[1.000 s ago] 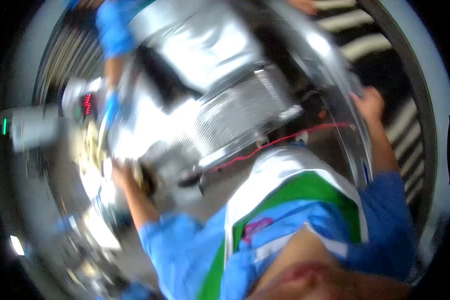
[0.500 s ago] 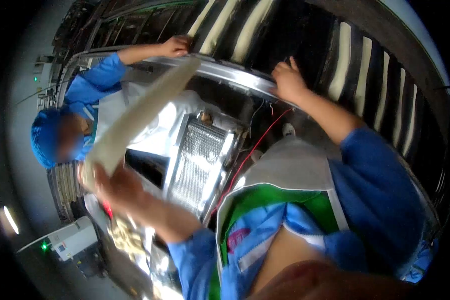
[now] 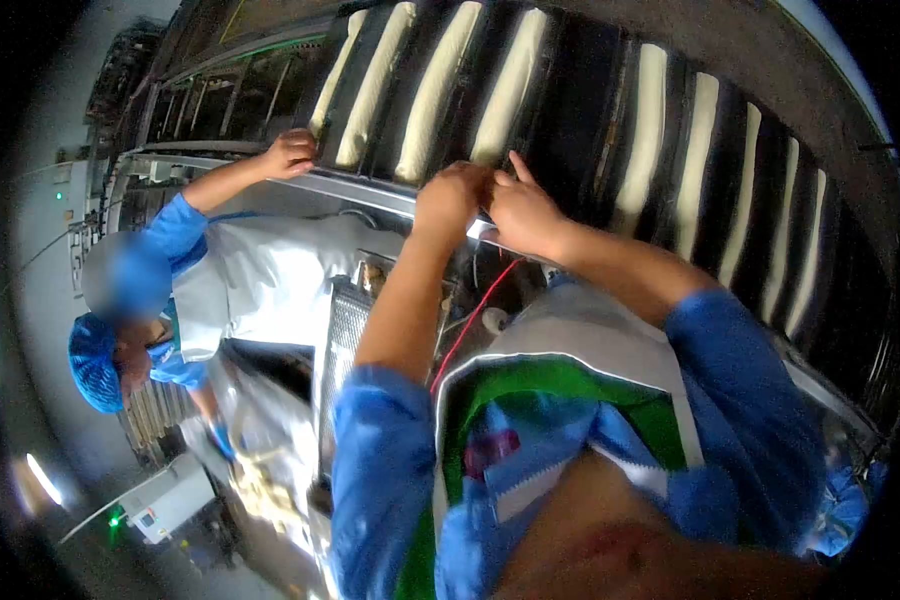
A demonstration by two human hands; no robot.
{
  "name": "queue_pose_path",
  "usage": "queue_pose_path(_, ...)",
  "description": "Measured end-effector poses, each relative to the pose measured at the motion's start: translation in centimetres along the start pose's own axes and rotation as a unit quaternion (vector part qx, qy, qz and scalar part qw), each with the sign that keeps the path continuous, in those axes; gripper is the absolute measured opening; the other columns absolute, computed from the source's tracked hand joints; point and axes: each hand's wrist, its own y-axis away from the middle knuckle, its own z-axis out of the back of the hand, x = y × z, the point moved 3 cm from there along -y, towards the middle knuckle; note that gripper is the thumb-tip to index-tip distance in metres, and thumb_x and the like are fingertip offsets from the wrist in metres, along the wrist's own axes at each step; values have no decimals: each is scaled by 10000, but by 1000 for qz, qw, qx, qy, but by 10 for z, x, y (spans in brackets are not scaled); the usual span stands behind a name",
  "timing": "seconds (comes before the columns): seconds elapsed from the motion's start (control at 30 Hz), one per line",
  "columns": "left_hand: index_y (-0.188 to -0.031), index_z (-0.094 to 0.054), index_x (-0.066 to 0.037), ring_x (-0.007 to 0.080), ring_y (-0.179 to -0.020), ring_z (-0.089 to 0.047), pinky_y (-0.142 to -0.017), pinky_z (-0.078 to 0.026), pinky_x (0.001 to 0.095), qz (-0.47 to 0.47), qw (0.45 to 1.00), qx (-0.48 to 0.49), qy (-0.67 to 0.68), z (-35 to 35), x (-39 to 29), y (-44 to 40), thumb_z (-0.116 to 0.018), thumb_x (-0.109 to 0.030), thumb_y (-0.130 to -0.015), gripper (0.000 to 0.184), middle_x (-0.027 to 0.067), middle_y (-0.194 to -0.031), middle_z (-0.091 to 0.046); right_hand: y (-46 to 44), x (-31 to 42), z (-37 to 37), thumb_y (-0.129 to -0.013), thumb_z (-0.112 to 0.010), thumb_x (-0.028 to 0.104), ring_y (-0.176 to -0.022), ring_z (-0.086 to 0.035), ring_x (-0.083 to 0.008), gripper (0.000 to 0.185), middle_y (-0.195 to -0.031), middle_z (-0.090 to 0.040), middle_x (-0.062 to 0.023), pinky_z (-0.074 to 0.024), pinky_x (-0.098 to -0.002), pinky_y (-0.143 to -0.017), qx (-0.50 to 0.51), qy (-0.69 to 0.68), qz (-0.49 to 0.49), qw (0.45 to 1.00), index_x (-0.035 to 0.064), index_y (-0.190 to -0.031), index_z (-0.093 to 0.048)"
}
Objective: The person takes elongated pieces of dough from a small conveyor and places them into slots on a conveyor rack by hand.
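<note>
Long pale dough strips lie in dark grooved trays (image 3: 570, 110) ahead of me. At the near end of one dough strip (image 3: 511, 88), my left hand (image 3: 448, 202) is closed, its fingers curled at the tray's edge. My right hand (image 3: 525, 212) meets it there, fingertips bent in and pinched at the same end, with one finger raised. The hands touch, and they hide the tip of the strip. Further left lie more dough strips (image 3: 440, 90), and others (image 3: 642, 140) lie to the right past a dark groove.
A co-worker in a blue cap (image 3: 95, 365) and white apron (image 3: 270, 270) stands at left, one hand (image 3: 292, 153) on the metal rail (image 3: 360, 192). Between us is a perforated metal tray (image 3: 340, 335). Pale dough pieces (image 3: 270, 495) lie at lower left. A red cord (image 3: 475, 322) hangs below the rail.
My left hand has swung forward and right from the co-worker's side, and the dough strip it carried now lies in the tray. My right hand has shifted slightly left, and the co-worker's hand has moved left.
</note>
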Motion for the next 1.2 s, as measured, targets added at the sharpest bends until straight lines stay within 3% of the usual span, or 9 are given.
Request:
queue_pose_path(0.1, -998, -655, -137, 309, -930, -606, -808, -489, 413, 28, 994, 73, -75, 5, 4, -6, -571, -131, -768, 245, 119, -1034, -628, -1, -5, 7, -709, -692, 375, -1176, -437, -255, 458, -1042, -594, -110, -125, -543, -1096, 22, 10, 18, 1000, 23, -999, -648)
queue_pose_path(0.27, -1033, -640, -113, 313, -992, -561, -879, -451, 412, 1, 994, -99, -48, 32, 11, 59, -641, -133, -737, 296, 115, -1088, -603, -11, 0, 13, -687, -714, 313, -1149, -452, -264, 392, -1005, -586, -116, -178, -543, -1076, -4, -55, 22, 998, 32, -949, -634)
queue_pose_path(0.47, -1051, -613, -106, 317, -1008, -537, -874, -442, 402, 251, 956, -149, -35, 9, 81, 238, -637, -75, -703, 350, 107, -1084, -574, -13, 11, 29, -715, -706, 345, -1166, -440, -303, 435, -1125, -562, -114, -207, -590, -1028, -113, -50, 76, 989, 60, -1026, -599)
queue_pose_path(0.57, -1063, -614, -108, 318, -1023, -536, -880, -438, 406, 406, 887, -216, -27, -5, 86, 348, -659, -80, -719, 348, 112, -1093, -584, 22, 8, 36, -748, -691, 391, -1175, -434, -310, 493, -1145, -557, -116, -206, -629, -1011, -169, 3, 44, 985, 63, -1093, -562)
queue_pose_path(0.63, -1064, -614, -107, 325, -1030, -533, -883, -435, 411, 450, 848, -279, -22, -35, 102, 419, -675, -103, -730, 340, 119, -1094, -587, 41, -8, 23, -764, -659, 449, -1172, -440, -306, 517, -1154, -553, -125, -196, -638, -1011, 8, 34, -70, 997, 41, -1070, -573)
queue_pose_path(0.7, -1064, -598, -98, 339, -1040, -525, -884, -436, 413, 571, 763, -301, -36, -46, 86, 471, -681, -104, -717, 356, 134, -1110, -575, 53, -11, 5, -775, -621, 505, -1166, -448, -299, 560, -1159, -550, -133, -198, -641, -1008, 44, 148, -35, 987, 13, -1041, -586)
queue_pose_path(0.87, -1048, -583, -39, 359, -1028, -533, -880, -438, 423, 676, 671, -295, -78, -59, 91, 571, -683, -167, -707, 377, 164, -1119, -566, 39, 11, -1, -771, -630, 494, -1161, -452, -315, 568, -1141, -549, -147, -224, -610, -1013, -1, 168, -46, 985, -20, -1011, -589)
queue_pose_path(1.07, -1059, -590, -61, 354, -1051, -517, -897, -430, 424, 705, 612, -329, -143, -66, 112, 643, -681, -156, -673, 408, 163, -1118, -563, 28, 15, -3, -756, -650, 492, -1112, -486, -343, 592, -1079, -571, -180, -376, -501, -880, -53, 180, 20, 982, -41, -1003, -579)
queue_pose_path(1.2, -1097, -582, -88, 343, -1061, -510, -913, -421, 416, 713, 596, -336, -154, -45, 129, 677, -637, -101, -687, 414, 145, -1127, -561, 16, -2, -19, -765, -626, 531, -1111, -497, -350, 632, -1115, -576, -207, -377, -506, -891, -79, 199, 22, 977, -53, -1002, -584)
